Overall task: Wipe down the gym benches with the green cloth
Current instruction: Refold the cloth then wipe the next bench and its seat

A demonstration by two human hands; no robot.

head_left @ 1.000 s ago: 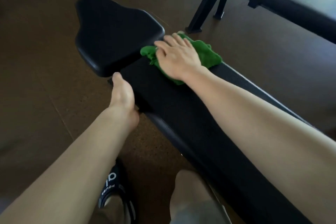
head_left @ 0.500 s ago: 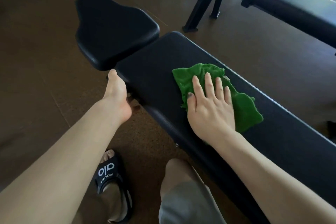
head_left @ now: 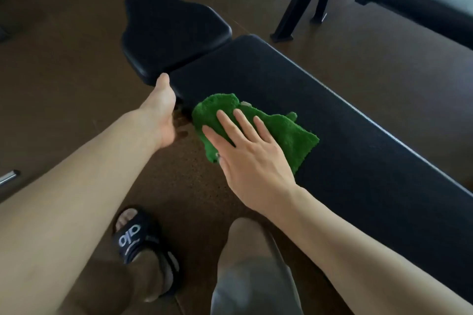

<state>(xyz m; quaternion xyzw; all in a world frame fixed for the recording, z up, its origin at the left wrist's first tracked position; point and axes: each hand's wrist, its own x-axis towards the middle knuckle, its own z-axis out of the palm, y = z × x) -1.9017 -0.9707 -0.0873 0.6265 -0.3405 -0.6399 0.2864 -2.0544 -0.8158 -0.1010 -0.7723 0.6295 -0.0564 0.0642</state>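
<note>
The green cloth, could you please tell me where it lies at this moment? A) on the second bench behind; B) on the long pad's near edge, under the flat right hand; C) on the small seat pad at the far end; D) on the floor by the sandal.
B: the green cloth lies on the long pad at its near edge, pressed under the flat right hand.

**What I'm wearing on this rig**

Both my forearms are bare to the edge of the view, no sleeves, no watch or bands on the wrists. My left hand [head_left: 161, 112] and right hand [head_left: 252, 158] carry no rings or gloves. Below, I see a black slide sandal [head_left: 143, 245] with white "alo" lettering across its strap, toes showing. My knee is covered by grey-khaki shorts [head_left: 253, 281].
</note>
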